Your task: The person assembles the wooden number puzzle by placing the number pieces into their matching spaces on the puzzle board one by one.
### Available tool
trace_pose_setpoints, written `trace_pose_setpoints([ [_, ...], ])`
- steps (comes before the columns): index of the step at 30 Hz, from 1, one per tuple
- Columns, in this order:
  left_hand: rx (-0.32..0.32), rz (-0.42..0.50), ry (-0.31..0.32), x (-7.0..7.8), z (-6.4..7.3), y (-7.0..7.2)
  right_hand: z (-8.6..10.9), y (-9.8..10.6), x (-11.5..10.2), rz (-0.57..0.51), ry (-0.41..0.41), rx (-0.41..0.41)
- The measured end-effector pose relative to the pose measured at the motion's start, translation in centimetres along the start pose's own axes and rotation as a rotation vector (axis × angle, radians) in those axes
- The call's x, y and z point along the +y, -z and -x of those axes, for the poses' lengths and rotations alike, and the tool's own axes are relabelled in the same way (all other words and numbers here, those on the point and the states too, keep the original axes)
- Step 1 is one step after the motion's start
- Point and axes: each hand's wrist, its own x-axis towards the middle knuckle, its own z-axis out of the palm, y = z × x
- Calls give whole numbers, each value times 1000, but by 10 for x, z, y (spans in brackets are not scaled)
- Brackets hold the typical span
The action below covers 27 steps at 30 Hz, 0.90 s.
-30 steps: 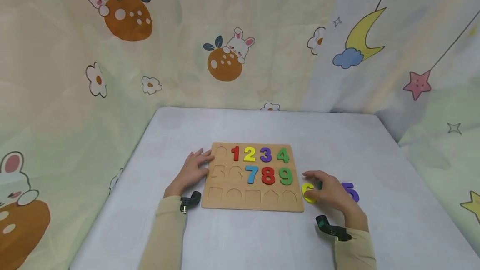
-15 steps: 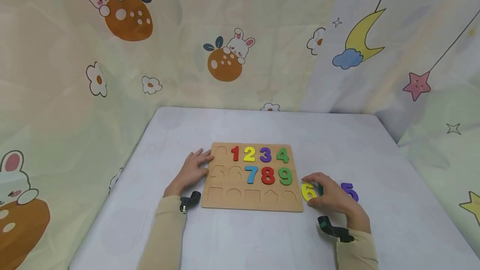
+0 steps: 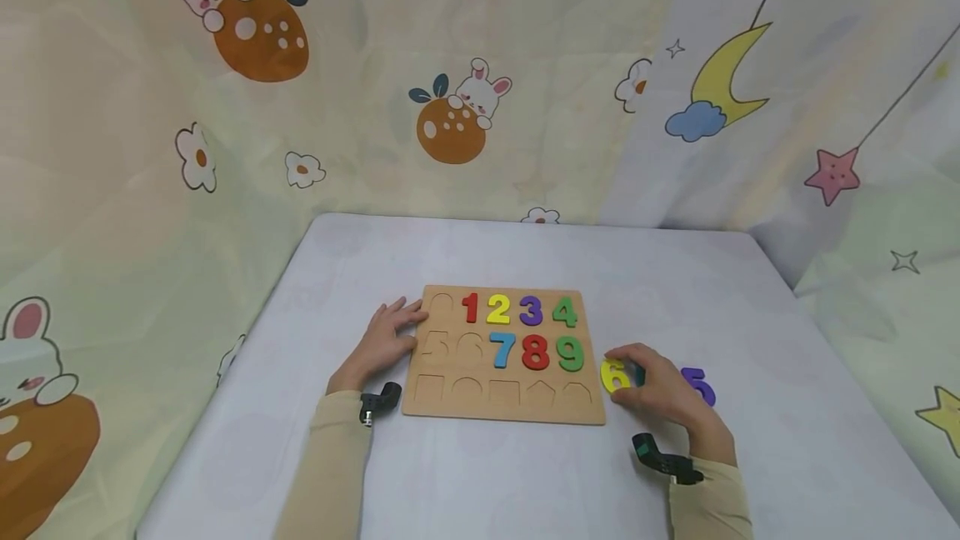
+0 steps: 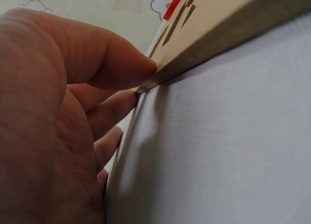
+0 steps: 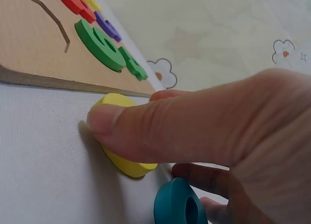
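A wooden number puzzle board (image 3: 468, 398) lies on the table, with colourful numbers 1 to 4 and 7 to 9 sitting in it. At its left edge rests my left hand (image 3: 382, 340), fingers extended; in the left wrist view the thumb (image 4: 126, 63) and fingertips touch the board's side. To the right of the board, my right hand (image 3: 663, 386) pinches a yellow number 6 (image 3: 613, 376) between thumb and fingers. A teal piece with a hole (image 5: 172, 202), like a 0, stands under that hand's fingers, partly hidden. A purple number 5 (image 3: 699, 386) lies beyond the hand.
The board has vacant recesses at its upper left, middle left and along the front row (image 3: 505, 392). A white cloth covers the table (image 3: 525, 482). Behind it hangs a patterned curtain (image 3: 360, 107).
My right thumb has shifted from over the 6 to its near edge, and the 6 has moved slightly away from me. The left hand stays in place.
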Motion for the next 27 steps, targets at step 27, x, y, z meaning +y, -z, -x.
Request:
trace_pose_setpoints([
  [27,3,3,-6,2,1,1,-9,-9,-8,24,51,169],
])
